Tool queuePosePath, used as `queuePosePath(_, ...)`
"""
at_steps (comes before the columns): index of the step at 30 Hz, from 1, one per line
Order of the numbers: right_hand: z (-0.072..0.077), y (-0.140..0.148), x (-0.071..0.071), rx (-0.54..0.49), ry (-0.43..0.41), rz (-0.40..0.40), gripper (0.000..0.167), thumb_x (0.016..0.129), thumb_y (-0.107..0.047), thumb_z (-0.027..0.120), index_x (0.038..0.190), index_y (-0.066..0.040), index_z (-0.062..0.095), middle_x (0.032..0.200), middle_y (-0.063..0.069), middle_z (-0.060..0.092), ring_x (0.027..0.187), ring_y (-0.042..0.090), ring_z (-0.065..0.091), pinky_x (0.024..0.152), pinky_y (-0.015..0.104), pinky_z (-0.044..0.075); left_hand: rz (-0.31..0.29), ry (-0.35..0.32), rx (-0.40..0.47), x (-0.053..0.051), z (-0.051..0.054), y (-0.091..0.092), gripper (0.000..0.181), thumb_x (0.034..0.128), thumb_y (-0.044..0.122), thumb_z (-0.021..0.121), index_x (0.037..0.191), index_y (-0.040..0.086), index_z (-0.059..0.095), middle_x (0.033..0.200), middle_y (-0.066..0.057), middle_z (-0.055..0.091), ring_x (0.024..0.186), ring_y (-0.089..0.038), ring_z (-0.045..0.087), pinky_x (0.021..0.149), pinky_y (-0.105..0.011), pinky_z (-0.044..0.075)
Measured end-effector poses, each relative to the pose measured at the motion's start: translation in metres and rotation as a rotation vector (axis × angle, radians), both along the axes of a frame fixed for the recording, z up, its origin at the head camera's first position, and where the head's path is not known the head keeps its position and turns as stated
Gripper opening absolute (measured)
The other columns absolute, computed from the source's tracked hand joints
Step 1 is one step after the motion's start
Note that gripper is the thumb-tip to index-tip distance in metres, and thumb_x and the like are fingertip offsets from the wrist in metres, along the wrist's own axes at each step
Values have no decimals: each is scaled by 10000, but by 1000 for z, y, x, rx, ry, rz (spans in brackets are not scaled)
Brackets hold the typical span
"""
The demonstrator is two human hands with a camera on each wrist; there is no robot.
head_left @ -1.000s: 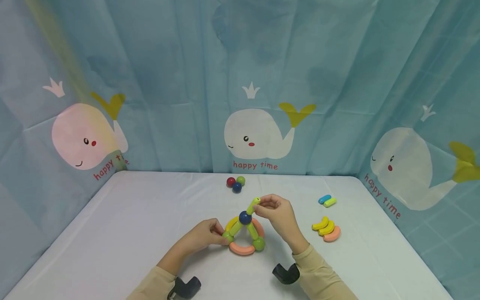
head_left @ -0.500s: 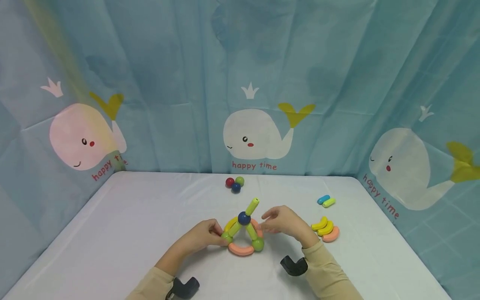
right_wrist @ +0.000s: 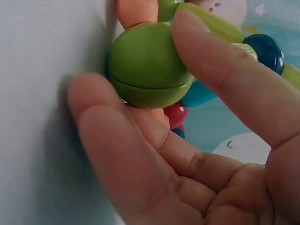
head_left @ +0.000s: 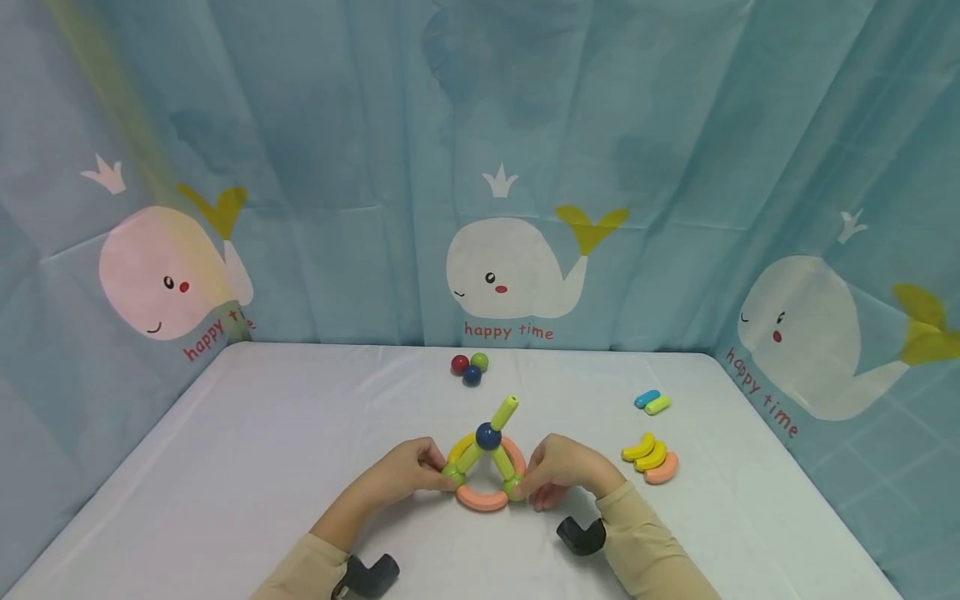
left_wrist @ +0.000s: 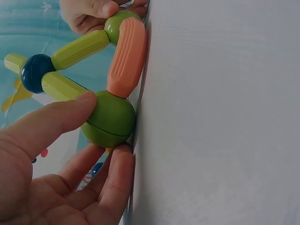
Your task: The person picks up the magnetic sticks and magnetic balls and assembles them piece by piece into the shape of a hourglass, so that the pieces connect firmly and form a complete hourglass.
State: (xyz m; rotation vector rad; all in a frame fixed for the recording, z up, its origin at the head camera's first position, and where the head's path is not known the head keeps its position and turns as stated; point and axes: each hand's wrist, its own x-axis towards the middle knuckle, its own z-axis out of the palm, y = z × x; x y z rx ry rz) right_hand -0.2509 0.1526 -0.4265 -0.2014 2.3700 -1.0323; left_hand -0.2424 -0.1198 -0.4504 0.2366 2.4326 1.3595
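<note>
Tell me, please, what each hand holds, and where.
Left hand pinches the ball-and-rod frame by its left green ball; right hand, by its right green ball.

2 sleeved forearms (head_left: 652, 542) angled inward, left grip (head_left: 407, 467) pinching, right grip (head_left: 561, 468) pinching, thumbs (left_wrist: 61, 117) opposite fingers (left_wrist: 119, 176)

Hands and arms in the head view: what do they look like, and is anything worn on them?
They are a person's: the left hand and the right hand are bare, with no gloves or rings in sight. Plain beige sleeves stop short of the hands. By each wrist sits a black, bent, elbow-shaped piece.
</note>
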Motion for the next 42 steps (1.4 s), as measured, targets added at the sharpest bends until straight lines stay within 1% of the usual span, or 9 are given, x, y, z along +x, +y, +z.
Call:
queuePosePath(10,-2,5,-9,-79,63,-110,211,788,-167,826,912,-19,741,729,45,714,614,122,660,622,273,599,-9,5,18,0,1,0,265,775,139,821,935,35,639,896,-42,666,829,-175,549,684,-269,452)
queuePosePath(15,-6,7,-15,-114,79,-193,241,810,-137,800,995,-2,726,814,63,730,668,128,672,655,282,607,-48,-13,28,1,2,2,234,792,133,807,947,40,660,904,-25,690,833,-167,567,707,-272,469)
queuePosePath(20,-9,6,-20,-125,149,-294,237,822,-111,784,1025,-4,725,889,60,739,720,125,697,690,292,609,-130,-43,59,2,3,4,196,822,134,781,975,50,692,921,-7,717,837,-143,606,746,-280,510)
queuePosePath(23,-10,4,-23,-156,155,-349,230,825,-89,779,1030,1,726,933,77,741,765,133,708,717,301,615,-117,-29,70,0,3,2,190,836,142,770,982,48,693,911,-11,717,807,-135,616,734,-282,533)
queuePosePath(27,-11,2,-25,-197,139,-385,228,829,-64,774,1035,16,720,970,109,739,807,153,719,736,303,619,28,24,85,-8,1,-3,229,837,117,761,1024,26,666,929,-42,696,801,-144,624,736,-295,568)
queuePosePath(31,-12,2,-25,-211,139,-393,213,826,-53,776,1016,28,723,950,110,743,805,161,725,732,304,619,142,51,88,-19,-5,-6,333,834,104,770,1128,14,640,1037,-64,697,924,-167,655,861,-367,582)
queuePosePath(33,-11,4,-24,-204,153,-391,215,823,-56,779,1013,30,727,937,104,747,799,158,723,731,307,618,154,50,77,-25,-8,-5,394,835,130,776,1190,35,633,1106,-59,699,1009,-193,664,931,-416,565)
queuePosePath(37,-7,11,-25,-187,193,-418,236,838,-113,774,1041,1,734,941,78,753,806,146,715,766,318,612,128,46,66,-40,-11,0,486,840,201,776,1286,93,614,1212,-53,686,1144,-249,646,991,-487,534)
queuePosePath(42,-2,34,-28,-238,240,-508,282,906,-192,717,1116,-5,712,1066,121,742,900,157,712,866,342,601,78,37,52,-56,-12,10,485,840,237,777,1294,149,630,1240,-31,684,1173,-247,620,988,-489,531)
